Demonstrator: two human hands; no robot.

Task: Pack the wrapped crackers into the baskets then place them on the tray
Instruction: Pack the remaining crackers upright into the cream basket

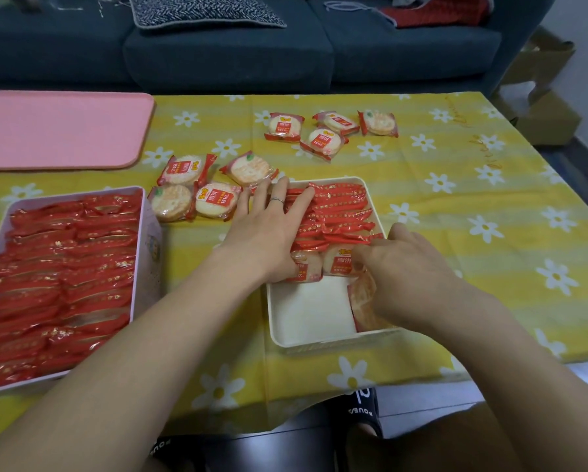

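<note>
Crackers (337,212), wrapped, stand on edge in the cream basket (282,321) at mid-worktop, its near end bare. My left hand (265,233) lies flat, fingers (297,202) spread, bracing the rows. My right hand (398,267) pinches one packet (362,301) by the right wall. I judge it best seated upright against the rows, brace kept on.

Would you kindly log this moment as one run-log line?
left hand: steadying packed crackers | right hand: tucking cracker into white basket | pink tray: bare
</note>
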